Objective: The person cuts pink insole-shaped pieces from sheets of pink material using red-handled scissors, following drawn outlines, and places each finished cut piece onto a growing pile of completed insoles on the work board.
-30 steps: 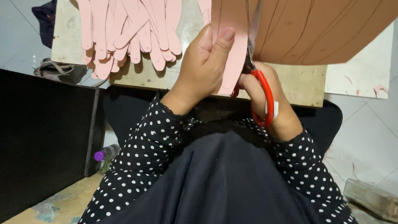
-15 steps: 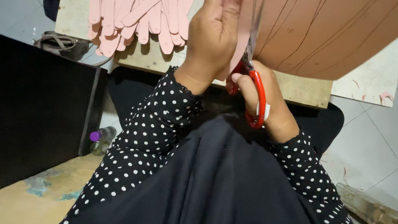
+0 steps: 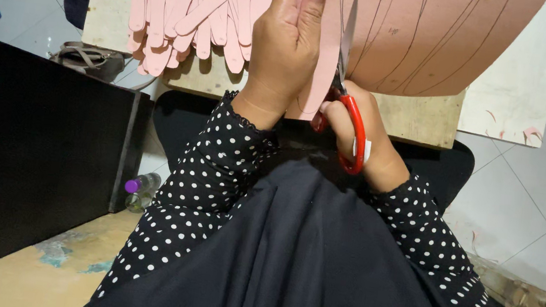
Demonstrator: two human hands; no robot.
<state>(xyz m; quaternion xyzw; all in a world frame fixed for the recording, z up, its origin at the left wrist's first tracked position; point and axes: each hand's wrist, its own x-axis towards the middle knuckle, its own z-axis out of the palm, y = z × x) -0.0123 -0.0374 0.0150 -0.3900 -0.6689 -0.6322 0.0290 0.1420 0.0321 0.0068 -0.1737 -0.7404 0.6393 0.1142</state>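
my left hand [image 3: 286,44] pinches the strip edge of the pink foam sheet [image 3: 426,37] held over the worktop [image 3: 423,120]. my right hand [image 3: 359,126] is closed in the red scissors [image 3: 348,107], blades up along a drawn line. risk: blade drifts off the line, or nicks my left fingers [image 3: 308,12] close beside it.

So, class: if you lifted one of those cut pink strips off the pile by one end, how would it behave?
The pink strips would probably droop: their ends overhang the board and look thin. Likely very light, since scissors cut the same kind of sheet. Unlikely to roll, being flat.
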